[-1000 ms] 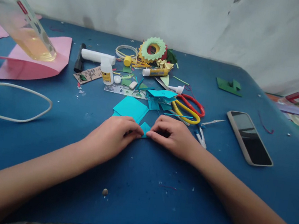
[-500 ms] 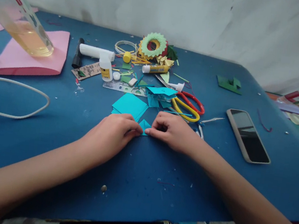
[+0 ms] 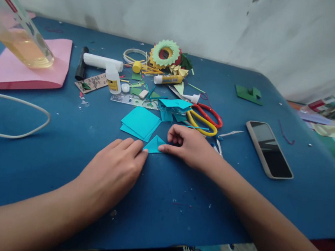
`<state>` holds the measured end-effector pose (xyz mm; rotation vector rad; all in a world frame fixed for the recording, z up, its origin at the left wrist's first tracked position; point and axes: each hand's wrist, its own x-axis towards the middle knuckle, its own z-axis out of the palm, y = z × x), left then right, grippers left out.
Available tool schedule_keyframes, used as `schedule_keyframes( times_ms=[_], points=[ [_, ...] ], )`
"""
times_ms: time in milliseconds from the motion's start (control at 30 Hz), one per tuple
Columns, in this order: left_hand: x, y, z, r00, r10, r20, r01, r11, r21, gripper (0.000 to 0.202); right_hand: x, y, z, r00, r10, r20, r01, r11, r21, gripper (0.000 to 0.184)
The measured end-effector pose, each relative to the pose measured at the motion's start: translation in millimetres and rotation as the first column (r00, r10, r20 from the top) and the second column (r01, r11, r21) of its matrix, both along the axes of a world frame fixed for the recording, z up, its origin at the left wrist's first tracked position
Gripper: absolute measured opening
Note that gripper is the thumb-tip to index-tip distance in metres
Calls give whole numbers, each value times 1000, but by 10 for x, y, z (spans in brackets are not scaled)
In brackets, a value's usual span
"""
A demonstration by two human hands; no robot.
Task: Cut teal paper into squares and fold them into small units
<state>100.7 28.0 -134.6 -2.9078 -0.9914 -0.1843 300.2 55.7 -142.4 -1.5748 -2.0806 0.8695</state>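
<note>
A small piece of turquoise paper [image 3: 155, 145], folded into a triangle, lies on the blue table between my hands. My right hand [image 3: 188, 146] pinches its right corner, thumb on top and the other fingers curled. At the left corner, my left hand [image 3: 116, 166] rests low with fingers bent and the thumb tip pressed at the paper's edge. Just behind the triangle sits a stack of square turquoise sheets [image 3: 141, 122]. More folded turquoise pieces [image 3: 173, 104] lie beyond, over the clear ruler [image 3: 133, 99].
Scissors [image 3: 204, 120] with red and yellow handles lie behind my right hand. Around them are a glue stick [image 3: 169, 79], a white glue bottle [image 3: 113, 80] and a paper ring [image 3: 165, 53]. A phone [image 3: 270, 150] lies right; a bottle [image 3: 26, 39] and cable [image 3: 18, 98] are left.
My left hand has drawn back slightly toward me and to the left, uncovering more of the folded triangle and the sheet stack. My right hand keeps its pinch. The camera view has shifted a little.
</note>
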Motion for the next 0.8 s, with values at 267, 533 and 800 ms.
schedule_keyframes(
  times_ms=[267,533,800],
  points=[
    [84,-74,-134,984,-172,44,163,973,165,35,-11,8,26,997,41,65,-42,999,24,25],
    [78,-119,-93,977,-199,-71,203,977,63,45,54,-68,2,981,12,192,-32,994,101,23],
    [99,29,-64,989,-145,11,145,984,-100,54,99,-33,33,984,70,167,-71,997,5,21]
  ],
)
